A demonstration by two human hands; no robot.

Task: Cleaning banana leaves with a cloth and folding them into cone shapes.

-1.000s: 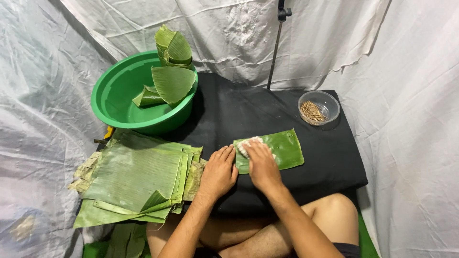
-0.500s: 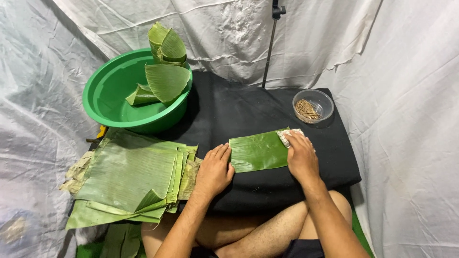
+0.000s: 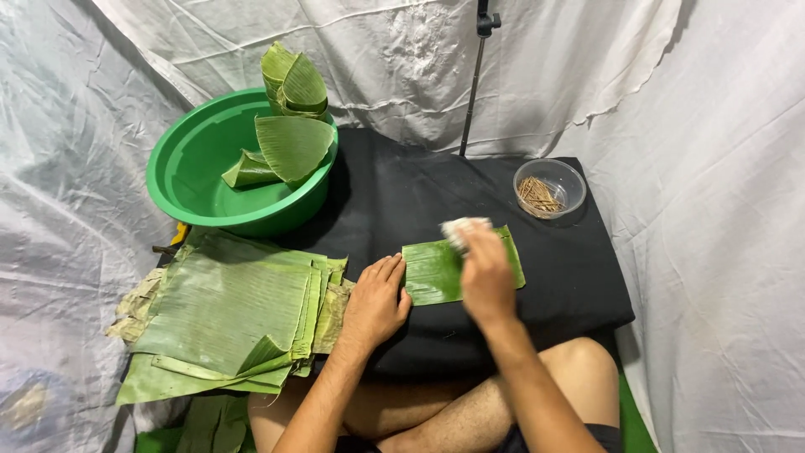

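Right now my left hand (image 3: 375, 306) lies flat on the black cloth (image 3: 419, 193), fingers together and stretched out, their tips pressing the near-left end of the banana leaf strip (image 3: 436, 273); nothing is gripped there, the hand only pins the leaf down. My right hand (image 3: 486, 273) sits on top of the same strip, toward its far-right end, fingers curled around a small white wad (image 3: 459, 230), probably a cloth, that pokes out just beyond my fingertips; the hand is blurred, so how tightly it clamps I cannot tell. The strip's long axis runs left to right across me, from my left fingertips out under my right palm; both hands touch it, the right one covering more of it. Left of my left wrist lies a stack of large banana leaves (image 3: 226, 310), touching the heel of that hand; beyond it stands a green basin (image 3: 193, 180) holding folded leaf cones (image 3: 289, 143). Well past my right fingers sits a clear bowl of small sticks (image 3: 549, 189).
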